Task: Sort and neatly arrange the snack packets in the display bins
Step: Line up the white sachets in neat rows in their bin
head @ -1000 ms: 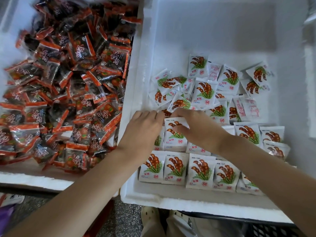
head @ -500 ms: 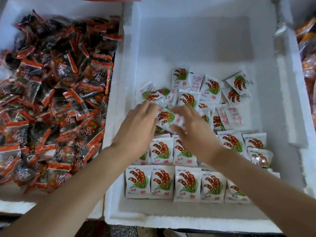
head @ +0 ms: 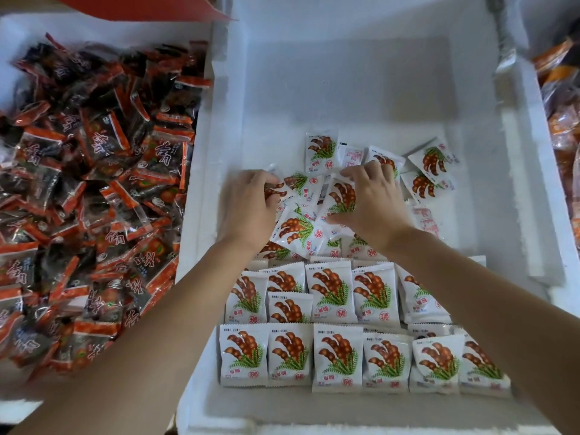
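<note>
Inside the white foam bin [head: 345, 73], tidy rows [head: 335, 353] of white snack packets printed with brown pods fill the 6 o'clock end, and the loose white packets [head: 295, 229] lie jumbled and overlapping around the centre, some face down, with a few strays out toward 2 o'clock. Both hands are in that jumble. The left hand [head: 251, 208], at about 10 o'clock of the heap, has its fingers curled round a slanted packet [head: 276, 191]. The right hand [head: 375, 205], at about 2 o'clock, has its fingers arched over the top edge of a centre packet [head: 342, 197] and the thumb against its lower side. The sachets look light, thin and soft, with a slick film that likely slides easily over its neighbours, so a light pinch across the flat body or on a crimped serrated end seems the best hold. Squeezing hard could crease one or crush what is inside. At 9 o'clock a separate bin [head: 94, 26] holds dark orange-edged packets [head: 94, 183] in a loose pile.
</note>
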`<move>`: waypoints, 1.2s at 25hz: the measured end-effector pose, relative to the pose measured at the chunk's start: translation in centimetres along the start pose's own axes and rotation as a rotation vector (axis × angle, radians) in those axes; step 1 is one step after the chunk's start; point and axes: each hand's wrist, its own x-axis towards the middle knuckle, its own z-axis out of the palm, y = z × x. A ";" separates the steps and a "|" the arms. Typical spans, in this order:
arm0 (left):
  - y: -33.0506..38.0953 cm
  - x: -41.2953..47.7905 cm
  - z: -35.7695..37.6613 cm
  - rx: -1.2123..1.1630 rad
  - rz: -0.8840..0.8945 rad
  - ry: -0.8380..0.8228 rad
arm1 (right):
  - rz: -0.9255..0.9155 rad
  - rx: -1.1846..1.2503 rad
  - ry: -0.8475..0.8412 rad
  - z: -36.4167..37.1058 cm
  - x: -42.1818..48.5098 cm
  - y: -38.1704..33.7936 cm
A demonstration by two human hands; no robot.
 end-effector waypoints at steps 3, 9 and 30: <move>1.0 0.3 -0.3 -0.007 -0.118 -0.021 | 0.051 0.051 -0.009 -0.4 0.0 0.3; 2.3 1.0 -0.9 -0.202 -0.186 0.016 | -0.015 0.287 0.086 -1.8 -1.2 0.2; 0.1 -12.7 -4.9 -0.619 -0.127 -0.328 | -0.138 0.325 -0.472 -0.1 -14.4 -1.3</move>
